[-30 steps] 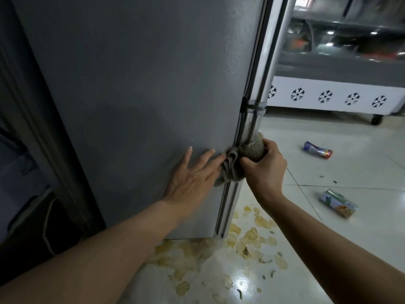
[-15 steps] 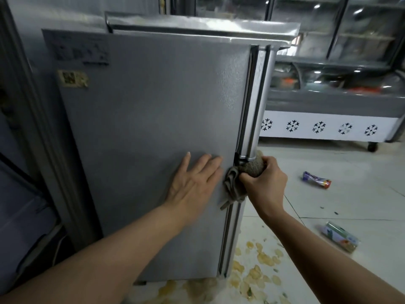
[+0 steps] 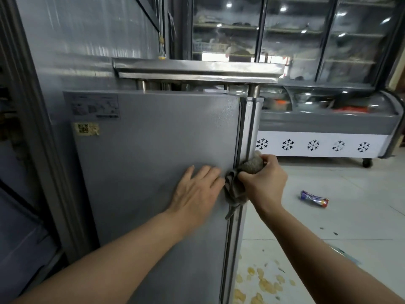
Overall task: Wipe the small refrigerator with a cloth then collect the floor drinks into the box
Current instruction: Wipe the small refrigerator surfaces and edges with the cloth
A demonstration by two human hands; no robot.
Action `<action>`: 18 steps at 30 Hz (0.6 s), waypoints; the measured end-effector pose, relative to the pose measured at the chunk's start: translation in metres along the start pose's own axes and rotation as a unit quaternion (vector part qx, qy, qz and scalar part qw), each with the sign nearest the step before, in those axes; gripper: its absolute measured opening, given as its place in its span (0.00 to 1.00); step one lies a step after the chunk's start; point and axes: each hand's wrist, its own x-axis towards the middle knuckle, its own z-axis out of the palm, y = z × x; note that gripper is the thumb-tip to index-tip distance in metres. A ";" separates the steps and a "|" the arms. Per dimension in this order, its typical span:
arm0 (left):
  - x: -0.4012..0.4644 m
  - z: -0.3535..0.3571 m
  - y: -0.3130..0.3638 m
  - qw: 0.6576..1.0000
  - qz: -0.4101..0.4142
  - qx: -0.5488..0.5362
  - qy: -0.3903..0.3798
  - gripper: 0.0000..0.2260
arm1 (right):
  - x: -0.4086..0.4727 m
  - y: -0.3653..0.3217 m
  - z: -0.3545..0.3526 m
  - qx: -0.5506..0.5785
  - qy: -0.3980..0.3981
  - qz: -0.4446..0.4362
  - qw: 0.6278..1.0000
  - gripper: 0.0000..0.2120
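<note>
While wiping is under way, the small refrigerator (image 3: 157,163) fills the view centre. Left hand (image 3: 197,191) lies spread flat on its side panel; right hand (image 3: 263,183) grips the cloth (image 3: 243,172) bunched against the door seam. One floor drink (image 3: 314,199) lies at 3 o'clock, uncollected. Box: not in view. Arm hides floor at 5 o'clock.

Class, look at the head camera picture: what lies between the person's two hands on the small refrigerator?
In the head view, a bunched grey cloth hangs between the flat left hand and the right hand, which grips it at the refrigerator's door edge.
</note>
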 end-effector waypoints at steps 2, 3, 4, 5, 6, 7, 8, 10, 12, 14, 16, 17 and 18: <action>0.008 -0.007 -0.003 1.000 -0.020 0.005 0.017 0.21 | -0.007 0.004 -0.003 0.029 -0.027 0.003 0.999 0.24; 0.011 -0.011 -0.004 0.999 -0.023 0.011 0.025 0.20 | -0.013 0.008 -0.005 0.042 -0.051 0.011 0.998 0.25; 0.014 -0.014 -0.005 0.999 -0.024 0.014 0.029 0.20 | -0.019 0.013 -0.006 0.049 -0.078 0.014 0.996 0.27; 0.017 -0.016 -0.005 0.999 -0.024 0.017 0.031 0.21 | -0.023 0.019 -0.007 0.050 -0.104 0.007 0.993 0.29; 0.019 -0.018 -0.006 0.999 -0.023 0.024 0.037 0.21 | -0.026 0.025 -0.006 0.047 -0.123 -0.004 0.991 0.30; 0.021 -0.019 -0.006 0.998 -0.023 0.031 0.043 0.21 | -0.026 0.028 -0.005 0.045 -0.128 -0.011 0.991 0.31; 0.023 -0.021 -0.006 0.998 -0.023 0.034 0.046 0.21 | -0.024 0.030 -0.004 0.043 -0.121 -0.013 0.992 0.29; 0.026 -0.024 -0.005 0.998 -0.026 0.037 0.049 0.20 | -0.020 0.030 -0.003 0.033 -0.093 -0.015 0.995 0.24; 0.030 -0.028 -0.006 0.997 -0.026 0.044 0.056 0.22 | -0.016 0.028 -0.001 0.016 -0.070 -0.022 0.997 0.20; 0.037 -0.034 -0.008 0.996 -0.028 0.054 0.063 0.25 | -0.011 0.024 0.000 0.009 -0.048 -0.027 0.998 0.21; 0.045 -0.040 -0.011 0.995 -0.041 0.060 0.075 0.28 | -0.005 0.016 -0.001 0.015 -0.021 -0.023 0.999 0.21; 0.049 -0.044 -0.013 0.994 -0.048 0.060 0.081 0.30 | 0.000 0.010 -0.002 0.020 -0.009 -0.023 1.000 0.20; 0.053 -0.048 -0.014 0.993 -0.053 0.061 0.087 0.31 | 0.006 0.003 -0.003 0.022 -0.002 -0.026 0.999 0.20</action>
